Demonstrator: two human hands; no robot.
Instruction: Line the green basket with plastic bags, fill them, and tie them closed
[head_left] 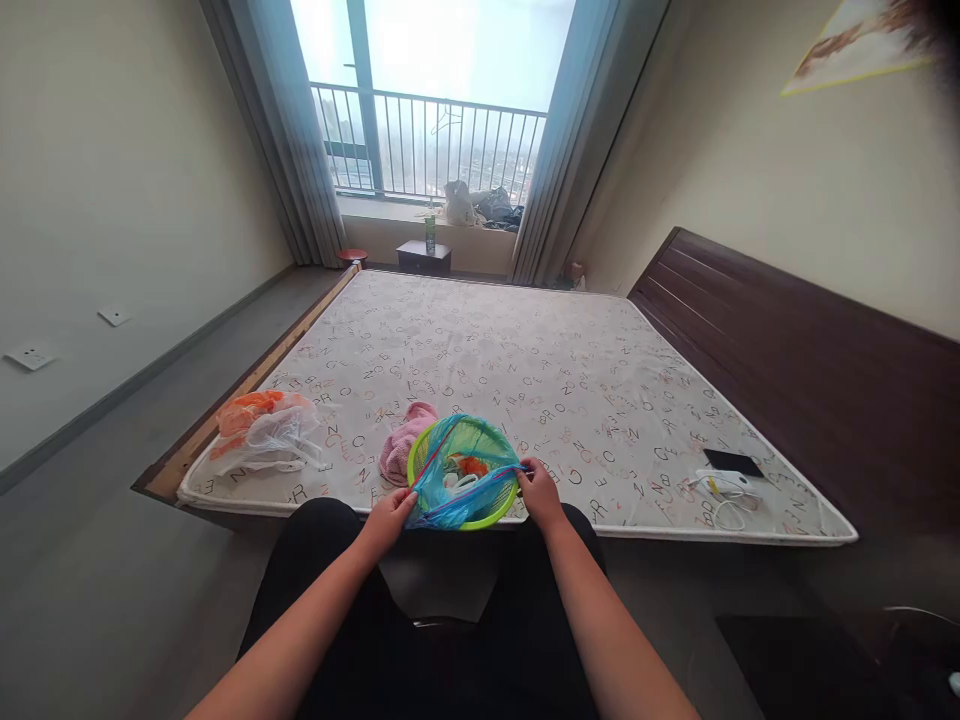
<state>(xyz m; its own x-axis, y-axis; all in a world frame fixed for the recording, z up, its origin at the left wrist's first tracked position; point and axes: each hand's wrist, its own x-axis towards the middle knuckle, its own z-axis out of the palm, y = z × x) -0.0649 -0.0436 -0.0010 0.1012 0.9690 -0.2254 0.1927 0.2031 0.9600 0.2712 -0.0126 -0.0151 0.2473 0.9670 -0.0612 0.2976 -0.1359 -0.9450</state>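
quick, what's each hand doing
left hand: closed, holding the blue bag
right hand: closed, holding the same bag

Hands (388, 522) (541, 494) gripping blue plastic bag (435, 490) over green basket (412, 465).

The letter-print mattress (480, 350) lies on a wooden bed frame (236, 398). On it sit plastic bags holding something orange (262, 432), a crumpled pink towel (405, 445), a white charger with cable (724, 490), and a flat black object (733, 462), perhaps a phone.
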